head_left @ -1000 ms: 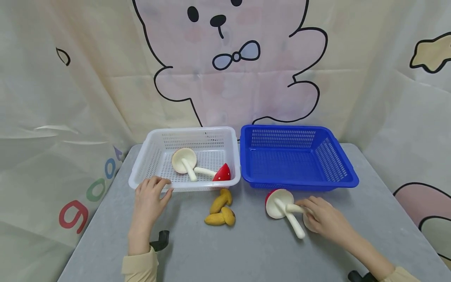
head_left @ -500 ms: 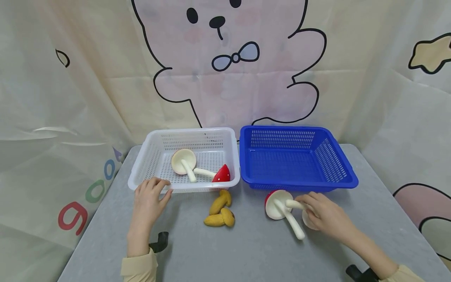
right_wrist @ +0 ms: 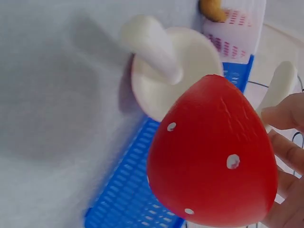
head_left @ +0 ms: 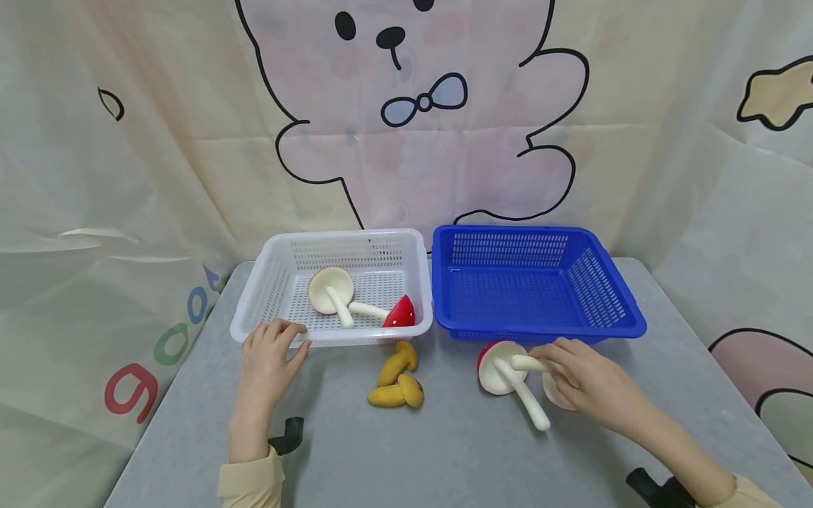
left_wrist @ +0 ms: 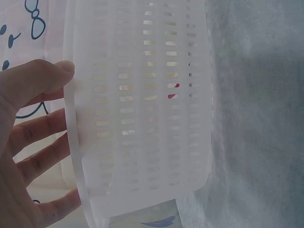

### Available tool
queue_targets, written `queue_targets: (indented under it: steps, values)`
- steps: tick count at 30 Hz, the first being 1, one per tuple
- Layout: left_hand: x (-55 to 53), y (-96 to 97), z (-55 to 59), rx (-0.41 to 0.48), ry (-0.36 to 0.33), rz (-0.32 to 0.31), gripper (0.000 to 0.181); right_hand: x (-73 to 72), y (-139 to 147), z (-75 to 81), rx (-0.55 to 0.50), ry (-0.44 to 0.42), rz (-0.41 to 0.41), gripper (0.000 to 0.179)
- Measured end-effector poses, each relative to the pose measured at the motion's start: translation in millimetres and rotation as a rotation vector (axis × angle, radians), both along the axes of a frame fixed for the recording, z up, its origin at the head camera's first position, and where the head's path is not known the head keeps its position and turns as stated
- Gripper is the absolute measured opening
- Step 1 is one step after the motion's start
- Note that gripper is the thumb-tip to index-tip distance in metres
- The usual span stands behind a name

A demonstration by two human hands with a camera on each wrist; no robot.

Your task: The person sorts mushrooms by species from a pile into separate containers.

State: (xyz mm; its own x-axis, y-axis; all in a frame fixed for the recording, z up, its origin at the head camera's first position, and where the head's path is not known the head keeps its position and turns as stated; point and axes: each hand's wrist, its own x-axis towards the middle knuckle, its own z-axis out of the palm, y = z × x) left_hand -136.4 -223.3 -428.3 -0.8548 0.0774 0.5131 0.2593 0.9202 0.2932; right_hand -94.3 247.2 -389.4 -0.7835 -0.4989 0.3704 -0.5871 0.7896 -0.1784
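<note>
My left hand (head_left: 268,363) holds the near rim of the white plastic basket (head_left: 346,339), thumb outside and fingers over the inner side in the left wrist view. My right hand (head_left: 593,384) grips a toy mushroom (right_wrist: 213,161) by its white stem. Its red cap with white dots fills much of the right wrist view; in the head view the cap is partly hidden by the hand. Just left of it another red-capped toy mushroom (head_left: 498,377) lies on the table, gills up. Inside the white basket lie a pale-capped mushroom (head_left: 332,289) and a red-capped one (head_left: 401,312).
The blue basket (head_left: 540,331) stands right of the white one, with nothing visible inside. Two yellow-brown toy mushrooms, one (head_left: 395,367) above the other (head_left: 396,392), lie on the grey table (head_left: 444,451). A printed curtain (head_left: 483,162) hangs behind.
My right hand has raised the mushroom it holds slightly and shifted it a little up and left. The left hand stays at the white basket's rim.
</note>
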Motion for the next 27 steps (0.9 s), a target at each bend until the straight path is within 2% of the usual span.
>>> queue_targets:
  steps: [6,12,19,27]
  values:
    - [-0.1,-0.7,0.2,-0.007,-0.015,0.008,0.016,2.6,-13,16.8,0.008,-0.029,0.024,0.04]
    - [0.4,-1.2,0.6,-0.011,-0.023,0.012,0.017,0.6,-24,28.9,0.006,0.023,0.072,0.039]
    - [0.4,-1.6,0.9,-0.016,-0.018,0.017,0.017,-7.6,-41,45.1,0.015,0.043,0.107,0.041]
    - [0.4,0.2,1.3,-0.009,-0.029,0.016,0.018,-24.0,-61,66.4,0.039,-0.026,0.121,0.037]
